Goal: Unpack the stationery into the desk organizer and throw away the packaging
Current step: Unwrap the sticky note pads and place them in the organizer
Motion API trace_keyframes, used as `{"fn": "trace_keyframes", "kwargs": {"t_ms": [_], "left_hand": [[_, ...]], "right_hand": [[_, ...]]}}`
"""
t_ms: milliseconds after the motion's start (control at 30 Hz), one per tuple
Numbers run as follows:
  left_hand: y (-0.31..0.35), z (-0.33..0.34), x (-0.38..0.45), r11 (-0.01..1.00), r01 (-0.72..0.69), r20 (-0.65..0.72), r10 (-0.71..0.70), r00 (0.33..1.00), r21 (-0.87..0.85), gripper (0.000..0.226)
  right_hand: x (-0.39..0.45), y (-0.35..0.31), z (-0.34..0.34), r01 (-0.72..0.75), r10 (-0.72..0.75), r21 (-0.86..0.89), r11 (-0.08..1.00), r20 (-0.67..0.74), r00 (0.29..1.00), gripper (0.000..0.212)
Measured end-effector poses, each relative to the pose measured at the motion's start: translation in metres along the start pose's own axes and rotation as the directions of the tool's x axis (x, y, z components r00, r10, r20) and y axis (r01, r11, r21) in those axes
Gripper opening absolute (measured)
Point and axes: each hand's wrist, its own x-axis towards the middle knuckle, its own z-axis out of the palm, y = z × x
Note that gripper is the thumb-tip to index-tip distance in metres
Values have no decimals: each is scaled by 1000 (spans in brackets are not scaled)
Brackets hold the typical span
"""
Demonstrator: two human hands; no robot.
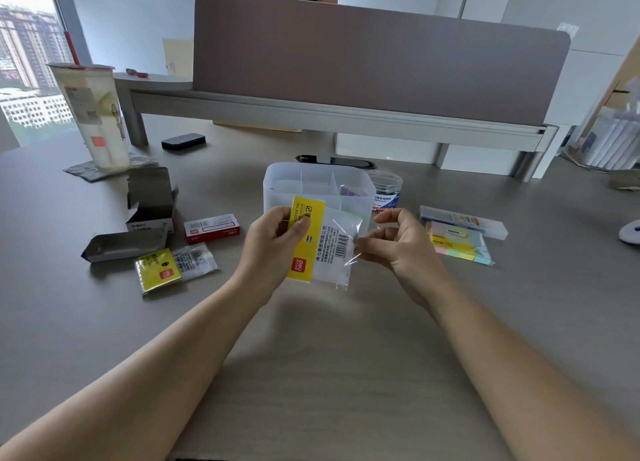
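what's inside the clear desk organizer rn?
In the desk organizer, one purple item shows in the right compartment; the other visible sections look empty. Its front lower part is hidden behind the plastic packet held by both hands.

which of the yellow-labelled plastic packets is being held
The yellow-labelled packet in front of the organizer, gripped by the left hand and pinched by the right hand; the other lies on the desk.
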Motion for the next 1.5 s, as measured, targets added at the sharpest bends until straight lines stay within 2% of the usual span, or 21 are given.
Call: {"fn": "trace_keyframes", "kwargs": {"t_ms": [300,500,633,733,800,900,1000,1133,1233,1300,1433,1500], "left_hand": [[1,-3,-1,992,60,27,-57,998,-108,15],[3,-6,1,967,131,49,-123,991,-218,13],[5,-8,0,937,170,75,-155,985,-305,10],[6,-9,-1,915,206,99,-182,978,-348,10],[9,-10,0,896,219,109,-192,975,-385,11],[16,-13,2,893,207,114,-176,978,-400,10],[26,-18,8,912,171,106,-141,984,-374,10],[40,-29,25,934,124,70,-107,992,-334,10],[45,-36,40,945,97,51,-85,995,-313,9],[47,-39,49,957,78,46,-68,997,-279,9],[51,-42,69,973,40,54,-29,998,-227,10],[53,-42,78,979,31,60,-19,998,-201,11]], "right_hand": [[-1,-4,-5,-30,25,156,987,34,999,36],[-3,-5,-3,-15,13,112,994,22,1000,36],[-4,-3,2,-11,10,20,1000,67,998,36],[-3,-5,4,46,-47,-14,999,-35,998,33],[-1,-7,3,133,-147,-146,980,-92,985,35],[2,-16,5,224,-265,-374,900,-61,962,32],[10,-28,10,288,-315,-414,864,2,949,36],[26,-42,20,359,-401,-443,822,-1,916,41],[39,-52,28,397,-439,-486,779,30,898,32],[49,-56,32,377,-397,-488,787,66,915,19],[69,-62,39,236,-212,-372,898,104,972,15],[76,-64,41,171,-145,-290,942,109,983,20]]}}
